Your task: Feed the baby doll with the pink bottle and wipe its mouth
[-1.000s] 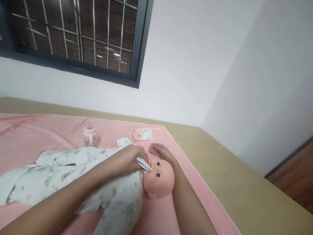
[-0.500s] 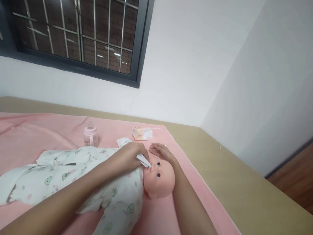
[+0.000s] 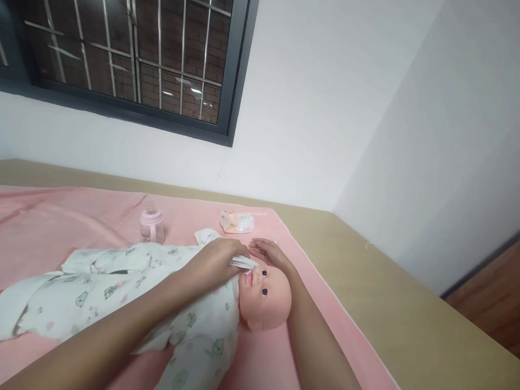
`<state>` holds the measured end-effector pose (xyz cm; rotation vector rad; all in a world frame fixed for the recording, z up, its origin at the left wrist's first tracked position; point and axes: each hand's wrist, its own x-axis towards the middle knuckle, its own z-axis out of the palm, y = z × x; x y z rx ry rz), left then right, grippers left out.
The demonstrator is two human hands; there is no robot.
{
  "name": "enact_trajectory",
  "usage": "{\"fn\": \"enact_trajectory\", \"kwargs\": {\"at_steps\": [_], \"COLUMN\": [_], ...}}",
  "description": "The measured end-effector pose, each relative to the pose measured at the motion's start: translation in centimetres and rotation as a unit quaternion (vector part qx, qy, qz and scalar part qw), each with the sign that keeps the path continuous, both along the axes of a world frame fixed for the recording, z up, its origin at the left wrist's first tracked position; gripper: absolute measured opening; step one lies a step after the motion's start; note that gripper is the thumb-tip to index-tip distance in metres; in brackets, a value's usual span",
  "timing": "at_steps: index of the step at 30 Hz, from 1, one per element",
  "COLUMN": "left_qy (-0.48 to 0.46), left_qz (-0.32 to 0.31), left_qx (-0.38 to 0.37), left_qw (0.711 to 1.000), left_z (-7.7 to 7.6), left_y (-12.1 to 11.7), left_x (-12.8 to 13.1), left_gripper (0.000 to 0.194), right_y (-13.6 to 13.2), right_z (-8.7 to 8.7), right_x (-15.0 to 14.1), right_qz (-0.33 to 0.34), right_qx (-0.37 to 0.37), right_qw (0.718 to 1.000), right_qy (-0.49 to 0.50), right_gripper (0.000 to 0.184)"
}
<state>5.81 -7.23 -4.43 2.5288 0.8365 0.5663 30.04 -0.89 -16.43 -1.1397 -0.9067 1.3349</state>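
A baby doll [image 3: 266,306] lies on its back in white printed clothes, head toward the right. My left hand [image 3: 221,259] reaches across its chest, fingers closed on a folded white tissue [image 3: 242,262]. The tissue's tip touches the doll's cheek beside the mouth, and the pink lips show. Around the far side of the doll's head rests my right hand [image 3: 268,251], fingers stretched out and slightly cupped, holding nothing. That forearm runs along the top of the head.
A pink-lidded baby bottle [image 3: 152,227] stands upright beyond the doll's body. Behind my hands lies a small soft wipes pack [image 3: 239,222]. A pink cloth [image 3: 268,357] covers much of the tan surface [image 3: 365,281], with the wall and a barred window [image 3: 134,59] behind.
My left hand has shifted the tissue off the doll's mouth toward the far cheek, uncovering the lips. My right hand stays beside the head.
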Motion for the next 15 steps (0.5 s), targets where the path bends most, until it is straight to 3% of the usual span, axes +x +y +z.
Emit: {"fn": "enact_trajectory", "kwargs": {"at_steps": [9,15], "left_qy": [-0.012,-0.031], "left_qz": [0.010,0.005], "left_qx": [0.006,-0.032], "left_qw": [1.000,0.999], "left_z": [0.11,0.54], "left_y": [-0.25,-0.34], "left_x": [0.25,-0.02], "left_gripper": [0.017,0.015], "right_y": [0.09,0.03], "right_z": [-0.12,-0.10], "right_x": [0.03,-0.02], "right_qz": [-0.002,-0.002], "right_qx": [-0.002,0.000], "right_qw": [1.000,1.000], "right_qy": [-0.005,-0.002], "right_gripper": [0.018,0.017]}}
